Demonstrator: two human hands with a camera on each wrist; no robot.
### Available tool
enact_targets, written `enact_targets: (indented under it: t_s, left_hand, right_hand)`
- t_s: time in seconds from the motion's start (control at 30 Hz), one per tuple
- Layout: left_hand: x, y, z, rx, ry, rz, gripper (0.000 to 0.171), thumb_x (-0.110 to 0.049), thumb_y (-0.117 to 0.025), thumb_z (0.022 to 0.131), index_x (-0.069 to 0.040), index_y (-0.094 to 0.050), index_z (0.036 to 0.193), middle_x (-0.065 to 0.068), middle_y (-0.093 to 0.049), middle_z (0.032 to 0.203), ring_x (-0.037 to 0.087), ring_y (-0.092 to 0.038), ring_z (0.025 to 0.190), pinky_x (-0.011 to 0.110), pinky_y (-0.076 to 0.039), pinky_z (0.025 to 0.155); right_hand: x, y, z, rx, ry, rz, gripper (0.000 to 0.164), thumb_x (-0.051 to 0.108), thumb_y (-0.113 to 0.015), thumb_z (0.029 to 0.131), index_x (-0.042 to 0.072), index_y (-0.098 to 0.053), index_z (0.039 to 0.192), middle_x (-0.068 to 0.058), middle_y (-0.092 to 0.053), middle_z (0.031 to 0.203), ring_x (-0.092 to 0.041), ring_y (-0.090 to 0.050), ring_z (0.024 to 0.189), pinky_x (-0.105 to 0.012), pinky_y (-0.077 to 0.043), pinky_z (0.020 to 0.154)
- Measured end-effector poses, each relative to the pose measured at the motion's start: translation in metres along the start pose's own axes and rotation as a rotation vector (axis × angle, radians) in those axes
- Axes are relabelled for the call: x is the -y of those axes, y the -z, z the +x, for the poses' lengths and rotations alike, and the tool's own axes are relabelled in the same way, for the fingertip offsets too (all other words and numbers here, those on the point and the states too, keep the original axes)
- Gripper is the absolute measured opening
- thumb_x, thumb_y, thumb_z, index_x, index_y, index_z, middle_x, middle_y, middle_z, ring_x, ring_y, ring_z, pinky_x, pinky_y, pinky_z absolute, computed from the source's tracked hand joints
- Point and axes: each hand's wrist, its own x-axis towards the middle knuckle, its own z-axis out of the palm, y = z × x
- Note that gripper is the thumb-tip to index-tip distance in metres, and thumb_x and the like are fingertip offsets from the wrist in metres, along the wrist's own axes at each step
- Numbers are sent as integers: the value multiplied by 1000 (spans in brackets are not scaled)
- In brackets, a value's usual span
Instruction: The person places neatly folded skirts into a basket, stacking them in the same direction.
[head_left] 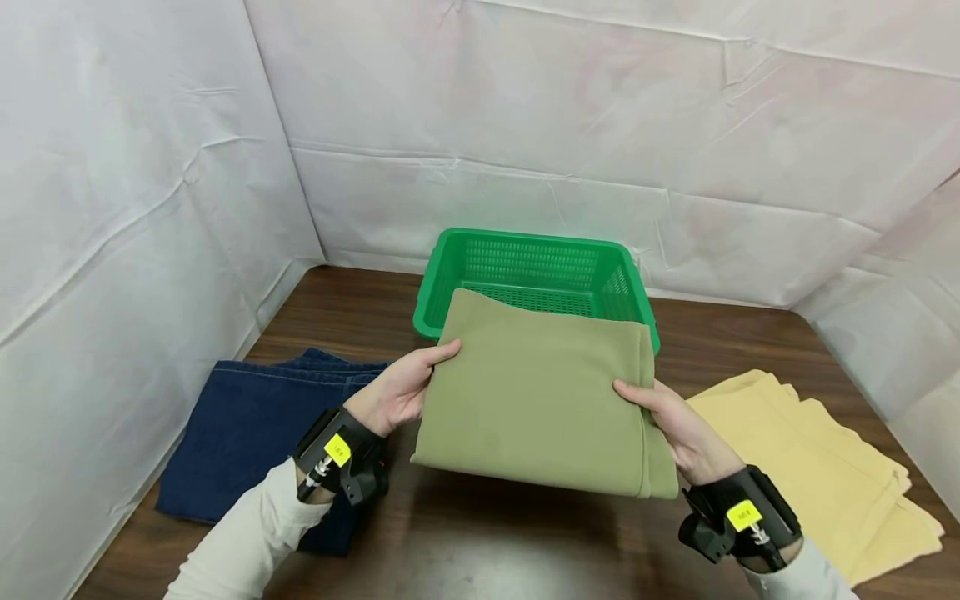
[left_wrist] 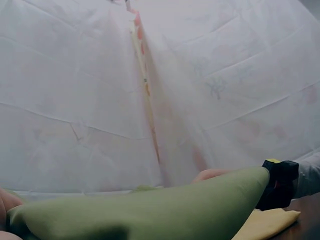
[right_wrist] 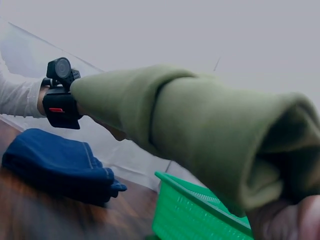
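Observation:
A folded olive-green garment [head_left: 536,392] is held up over the table by both hands, its far edge overlapping the front of the green basket in the head view. At its left side my left hand [head_left: 401,385] grips the edge, thumb on top and fingers underneath. My right hand [head_left: 675,425] pinches the right edge the same way, with the thumb across the upper face. In the right wrist view the folded layers of the garment [right_wrist: 200,120] show end-on, curling open near the right fingers. The fingers below the cloth are mostly hidden.
The green plastic basket [head_left: 525,237] stands at the back of the dark wooden table [head_left: 360,304]. Folded dark blue jeans [head_left: 247,433] lie at the left, and a folded pale yellow garment [head_left: 802,467] at the right. White sheeting [head_left: 525,100] walls the back and sides.

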Motion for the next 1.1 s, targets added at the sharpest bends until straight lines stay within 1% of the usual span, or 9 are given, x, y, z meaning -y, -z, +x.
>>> enact_targets:
  t_s: [0.1, 0.27, 0.4, 0.47, 0.63, 0.73, 0.83, 1.0, 1.1]
  left_hand:
    - [-5, 0, 5, -4, -2, -9, 28, -29, -23, 101, -9, -34, 115, 6, -61, 94, 14, -64, 84, 26, -53, 74]
    - [-14, -1, 13, -19, -2, -6, 28, -30, -22, 100, -8, -36, 112, 7, -62, 91, 15, -65, 81, 28, -54, 70]
    - [-21, 1, 19, -19, 1, -8, 29, -29, -22, 101, -8, -38, 112, 7, -62, 91, 17, -66, 81, 29, -54, 70]
    - [-24, 3, 22, -23, -3, -16, 28, -28, -23, 101, -7, -38, 112, 8, -62, 91, 18, -65, 82, 30, -54, 71]
    - [-33, 6, 28, -69, -9, -44, 27, -27, -25, 100, -7, -38, 112, 9, -61, 90, 19, -66, 80, 33, -54, 69]
    - [-40, 6, 33, -95, -6, -65, 26, -28, -26, 100, -7, -38, 110, 10, -61, 88, 20, -66, 78, 34, -55, 67]
    - [-46, 7, 39, -105, -2, -90, 26, -28, -26, 100, -6, -37, 109, 11, -61, 87, 21, -66, 77, 35, -55, 66]
    - [-55, 9, 52, -127, -19, -80, 24, -26, -26, 100, -6, -37, 109, 10, -60, 86, 21, -65, 75, 35, -55, 64]
    - [-59, 10, 61, -165, -37, -60, 22, -25, -27, 100, -7, -37, 108, 10, -59, 84, 20, -65, 72, 34, -55, 62]
  right_hand:
    - [5, 2, 4, -1, 1, 5, 26, 12, -30, 100, 10, -21, 125, -6, -55, 108, -17, -61, 96, -33, -51, 81]
    - [13, 6, 10, -17, 0, 16, 27, 12, -30, 100, 12, -20, 125, -7, -55, 106, -17, -62, 94, -32, -52, 79]
    - [18, 10, 16, -17, -3, 21, 27, 12, -30, 100, 13, -21, 126, -7, -56, 105, -18, -63, 93, -32, -52, 78]
    - [21, 12, 20, -14, -4, 31, 26, 11, -30, 100, 11, -23, 125, -7, -57, 105, -19, -63, 93, -33, -52, 79]
    - [30, 15, 31, -25, -26, 50, 22, 12, -31, 100, 7, -28, 122, -7, -59, 103, -20, -64, 91, -32, -53, 77]
    - [37, 17, 37, -59, -42, 24, 23, 14, -33, 100, 7, -28, 121, -8, -59, 101, -20, -65, 88, -32, -53, 75]
    - [42, 20, 44, -82, -56, -6, 24, 14, -34, 99, 7, -27, 122, -7, -59, 100, -19, -64, 86, -32, -53, 74]
    - [50, 30, 54, -81, -64, -28, 24, 14, -32, 100, 7, -26, 121, -8, -60, 98, -19, -65, 84, -32, -54, 73]
    - [54, 36, 60, -63, -58, -27, 23, 13, -31, 100, 6, -26, 121, -9, -59, 98, -20, -65, 85, -32, -53, 74]
